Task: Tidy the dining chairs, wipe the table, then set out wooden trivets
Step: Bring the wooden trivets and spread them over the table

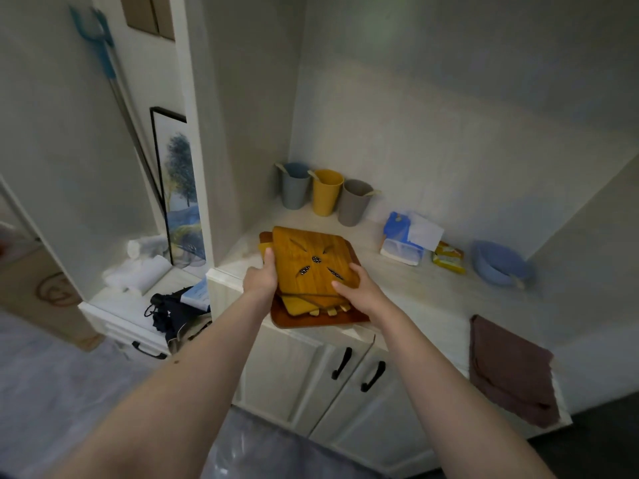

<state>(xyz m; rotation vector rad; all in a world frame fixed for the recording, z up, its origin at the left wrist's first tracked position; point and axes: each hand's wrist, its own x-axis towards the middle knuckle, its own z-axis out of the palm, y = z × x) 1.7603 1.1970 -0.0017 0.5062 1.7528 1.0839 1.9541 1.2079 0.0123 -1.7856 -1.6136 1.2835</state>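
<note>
Far to the left of your grip, a blue-headed mop (100, 46) leans against the wall, with a framed tree picture (179, 188) propped below it, rolled white cloths (138, 271) on the lower shelf and a folded dark umbrella (169, 312) beside them. Your left hand (261, 276) clamps the left edge of the top wooden trivet (307, 267), fingers curled over the rim and thumb underneath, tilting it up off the stack. That honey-coloured trivet, cut with slanted slots, sits above more wooden trivets and a darker red-brown tray (318, 321) at the near left end of the pale counter (432, 292), directly over the white cabinet doors (328, 375) with black handles. Your right hand (358, 288) holds the trivet's right edge, thumb pressed on its top face and fingers wrapped beneath. Behind your grip, against the back wall, stand three cups in a row: grey-blue (295, 186), yellow (326, 191) and grey (354, 202), each with a spoon handle sticking out. To the right of your grip lie a blue-and-white tissue pack (403, 240), a small yellow packet (449, 257) and a blue bowl (501, 262). Farther right, a maroon cloth (511, 371) drapes over the counter's front edge.
</note>
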